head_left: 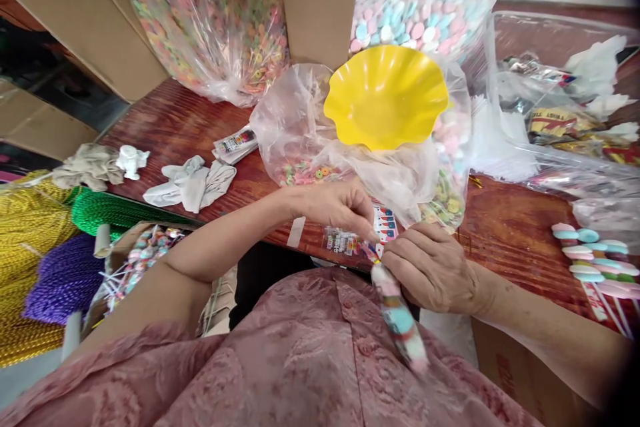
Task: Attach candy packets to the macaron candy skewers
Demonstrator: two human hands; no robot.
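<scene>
A wrapped marshmallow skewer (pixel 399 320) in pink, blue and white hangs slanted in front of my shirt. My right hand (pixel 430 267) is closed around its upper end, fingers wrapped over the gathered wrapper. Close beside it, my left hand (pixel 343 207) has its thumb and fingers pinched together near that same end; what is between them is hidden. A small coloured piece (pixel 371 252) shows under the fingertips. Just behind the hands lies a printed card (pixel 386 221), and small clear printed wrappers (pixel 343 240) rest at the table edge.
A wavy yellow bowl (pixel 387 97) sits on open candy bags (pixel 300 107). Behind stand big bags of candy rings (pixel 225 20) and marshmallows (pixel 415 13). Finished skewers (pixel 597 257) and a clear bin (pixel 510 80) are at right. Gloves (pixel 193 183) and coloured cord (pixel 65 280) are left.
</scene>
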